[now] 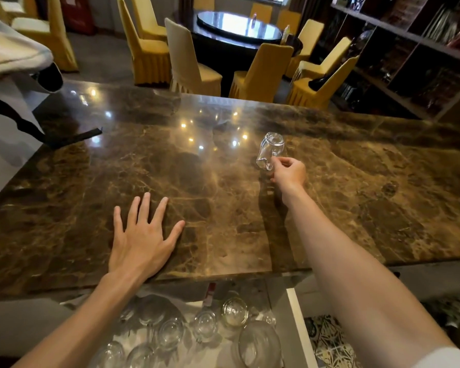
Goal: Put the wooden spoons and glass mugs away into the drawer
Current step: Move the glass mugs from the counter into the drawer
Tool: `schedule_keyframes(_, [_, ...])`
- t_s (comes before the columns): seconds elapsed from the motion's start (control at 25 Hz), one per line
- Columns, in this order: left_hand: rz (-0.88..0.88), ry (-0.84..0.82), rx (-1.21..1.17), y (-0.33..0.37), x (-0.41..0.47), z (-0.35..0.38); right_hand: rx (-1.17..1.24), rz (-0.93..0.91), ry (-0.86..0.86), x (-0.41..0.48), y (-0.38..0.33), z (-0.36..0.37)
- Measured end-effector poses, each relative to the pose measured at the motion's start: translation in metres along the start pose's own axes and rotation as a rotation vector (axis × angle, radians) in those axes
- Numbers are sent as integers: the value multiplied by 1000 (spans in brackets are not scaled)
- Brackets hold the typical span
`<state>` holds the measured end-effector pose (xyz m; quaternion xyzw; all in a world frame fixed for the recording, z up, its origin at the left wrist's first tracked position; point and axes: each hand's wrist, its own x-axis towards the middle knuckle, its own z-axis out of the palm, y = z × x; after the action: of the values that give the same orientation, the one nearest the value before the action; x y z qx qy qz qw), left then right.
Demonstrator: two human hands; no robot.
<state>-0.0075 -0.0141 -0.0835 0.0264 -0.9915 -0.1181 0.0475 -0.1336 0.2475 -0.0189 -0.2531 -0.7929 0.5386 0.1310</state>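
A small clear glass mug (271, 150) is tilted above the brown marble counter (223, 208), held by its handle in my right hand (290, 172). My left hand (141, 235) lies flat on the counter near its front edge, fingers spread, holding nothing. Below the counter edge an open drawer (294, 325) holds several glass mugs and glasses (205, 324). No wooden spoons are visible.
A person in a white garment with black straps (8, 83) stands at the counter's left end. Beyond the counter are yellow-covered chairs (191, 65) around a dark round table (239, 27). Dark shelving (409, 62) lines the right side. Patterned floor tiles (327, 338) show beside the drawer.
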Motion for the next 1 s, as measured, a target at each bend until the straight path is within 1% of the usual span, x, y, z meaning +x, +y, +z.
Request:
schedule_keyframes(0.32, [-2,51,28,-4,3,14,-115,-74,-34,7,-3,1])
schedule_keyframes(0.44, [-9,51,32,-4,3,13,-83,-47,-34,6,-8,3])
schedule_keyframes(0.6, [-5,14,30,-3,2,11,-71,-40,-105,-3,-12,-1])
schedule_keyframes(0.72, [-3,5,18,-2,1,7,-2,-30,-138,-21,-9,-7])
schedule_keyframes(0.88, [6,-34,7,-2,1,3,41,-120,-230,-50,-10,-15])
schedule_keyframes(1.0, [12,-54,-7,-2,-1,0,135,-203,-320,-78,-12,-25])
